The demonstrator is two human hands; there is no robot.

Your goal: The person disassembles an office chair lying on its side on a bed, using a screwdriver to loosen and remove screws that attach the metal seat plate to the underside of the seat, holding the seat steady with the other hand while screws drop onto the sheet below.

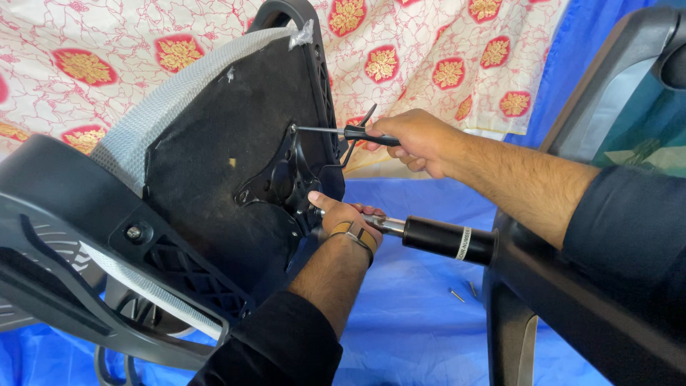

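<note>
1. Right hand (418,141): fist clamped round the black handle of a slim steel-shafted screwdriver (336,131); one tool.
2. Screwdriver axis: near level, tip pointing left from the hand, touching a bolt on the black metal seat plate (282,175).
3. Left hand (341,214): fingers curled against the plate's lower edge, beside the black and chrome gas cylinder (439,237); grip partly hidden.
4. Upturned black fabric chair seat (214,136): one, on its side.
5. Loose small steel screws (463,292) on blue sheet (414,322): two.

blue floor sheet (421,314), floral patterned cloth (429,50)
</note>
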